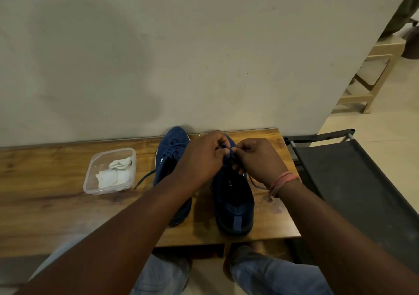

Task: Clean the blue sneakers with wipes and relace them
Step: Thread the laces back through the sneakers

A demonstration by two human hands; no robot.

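No text, brand, number or sign can be read anywhere in the view. The right blue sneaker [234, 195], standing just right of the left blue sneaker [171, 158] on the wooden table [56, 208], carries a small pale mark on its side and a lighter blue tab at its heel, but both are too small and blurred to make out as lettering.

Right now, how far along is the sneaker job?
Wiping looks finished: crumpled wipes lie in the plastic tub. The left sneaker is laced, though a loose lace end trails onto the table. In hand: the left hand and right hand pinch the lace on the right sneaker. Left: finish that lacing and probably tie both.
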